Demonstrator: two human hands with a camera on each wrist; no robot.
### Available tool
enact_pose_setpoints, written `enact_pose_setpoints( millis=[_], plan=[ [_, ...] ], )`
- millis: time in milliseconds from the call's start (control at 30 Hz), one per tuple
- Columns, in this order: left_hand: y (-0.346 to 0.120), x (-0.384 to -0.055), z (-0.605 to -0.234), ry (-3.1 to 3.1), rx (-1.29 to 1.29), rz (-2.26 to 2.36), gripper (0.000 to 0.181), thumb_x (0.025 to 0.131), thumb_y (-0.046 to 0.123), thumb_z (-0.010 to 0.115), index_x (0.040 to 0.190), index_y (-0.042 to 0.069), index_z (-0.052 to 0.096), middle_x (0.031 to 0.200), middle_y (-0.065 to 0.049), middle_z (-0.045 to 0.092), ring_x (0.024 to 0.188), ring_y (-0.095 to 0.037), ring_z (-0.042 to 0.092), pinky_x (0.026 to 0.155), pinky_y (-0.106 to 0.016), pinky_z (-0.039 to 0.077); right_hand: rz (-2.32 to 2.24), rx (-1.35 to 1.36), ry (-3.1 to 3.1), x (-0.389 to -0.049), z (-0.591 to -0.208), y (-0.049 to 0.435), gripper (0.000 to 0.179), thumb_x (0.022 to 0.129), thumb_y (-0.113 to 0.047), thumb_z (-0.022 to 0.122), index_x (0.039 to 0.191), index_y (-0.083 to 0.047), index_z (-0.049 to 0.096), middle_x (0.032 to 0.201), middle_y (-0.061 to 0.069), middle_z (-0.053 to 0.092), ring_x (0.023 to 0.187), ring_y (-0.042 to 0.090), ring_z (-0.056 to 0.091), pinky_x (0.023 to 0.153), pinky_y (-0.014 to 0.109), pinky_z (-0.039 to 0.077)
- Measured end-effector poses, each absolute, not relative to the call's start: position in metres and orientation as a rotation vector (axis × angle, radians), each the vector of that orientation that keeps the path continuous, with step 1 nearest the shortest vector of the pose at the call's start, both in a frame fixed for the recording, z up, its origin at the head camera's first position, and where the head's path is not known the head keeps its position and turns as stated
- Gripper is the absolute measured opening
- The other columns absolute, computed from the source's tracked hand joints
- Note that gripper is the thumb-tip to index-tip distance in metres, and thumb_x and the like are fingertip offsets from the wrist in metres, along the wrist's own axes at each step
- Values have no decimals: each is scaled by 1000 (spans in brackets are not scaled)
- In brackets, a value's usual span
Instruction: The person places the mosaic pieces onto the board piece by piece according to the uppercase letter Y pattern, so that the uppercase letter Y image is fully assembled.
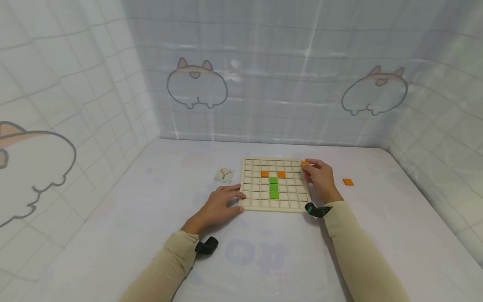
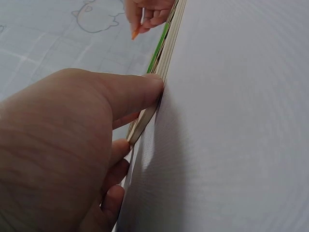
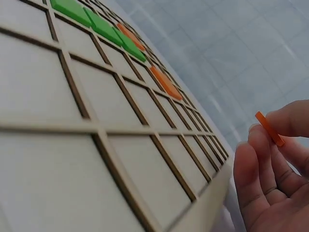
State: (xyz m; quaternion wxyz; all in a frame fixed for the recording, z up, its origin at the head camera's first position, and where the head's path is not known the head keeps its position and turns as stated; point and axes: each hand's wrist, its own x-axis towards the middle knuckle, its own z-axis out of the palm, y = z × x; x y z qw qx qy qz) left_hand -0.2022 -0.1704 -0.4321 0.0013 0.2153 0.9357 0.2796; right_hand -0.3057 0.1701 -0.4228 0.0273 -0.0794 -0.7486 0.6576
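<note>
A light wooden grid board (image 1: 258, 204) lies on the table between the hands. Three green tiles (image 1: 273, 187) form a column in its middle, with one orange tile (image 1: 264, 173) up to the left and another orange tile (image 1: 281, 174) up to the right. My right hand (image 1: 320, 178) pinches a further orange tile (image 3: 269, 129) between thumb and fingertips, over the board's far right corner. At the board's near left corner, my left hand (image 1: 220, 205) rests with spread fingers against the edge; its thumb (image 2: 137, 92) touches the front side.
Left of the board lies a small pattern card (image 1: 224, 175) with a Y-shaped design on a grid. One loose orange tile (image 1: 348, 182) sits on the table right of the right hand. Patterned curtains (image 1: 264, 96) surround the table at the back and sides.
</note>
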Motion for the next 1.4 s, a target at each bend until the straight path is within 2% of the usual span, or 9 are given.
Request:
enact_pose_setpoints(
  millis=[300,467,767,1000,1400],
  plan=[
    [-167,-202,-430,2916,660,877,35,94,35,70,127,24,68,158,0,39,143,-30,33,110,-61,27,2110,-200,-2277,-312,-420,161,42,100,-22,64,138,-5,58,117,14,67,94,19,65,73,23,55],
    [-166,-204,-431,2919,663,843,36,94,36,70,128,26,68,158,1,39,144,-29,32,110,-61,27,2039,-183,-2361,-313,-420,158,40,100,-20,62,138,-6,59,116,15,68,88,14,65,69,22,55],
    [-167,-204,-431,2933,659,830,36,93,36,71,128,26,67,158,0,39,143,-30,33,109,-60,29,1801,-63,-2526,-315,-423,150,40,97,-17,62,136,-5,61,104,14,64,77,21,60,63,23,52],
    [-169,-202,-431,2934,696,853,36,93,34,72,127,24,68,157,-2,41,142,-32,35,107,-63,30,1668,12,-2658,-316,-426,150,43,99,-19,60,139,-7,59,113,14,64,86,23,61,66,25,54],
    [-171,-202,-433,2938,697,851,36,94,36,71,127,24,68,157,-2,40,142,-32,35,107,-62,30,1530,70,-2791,-315,-420,149,47,99,-18,58,144,-6,53,123,18,59,87,22,62,69,27,54]
  ],
)
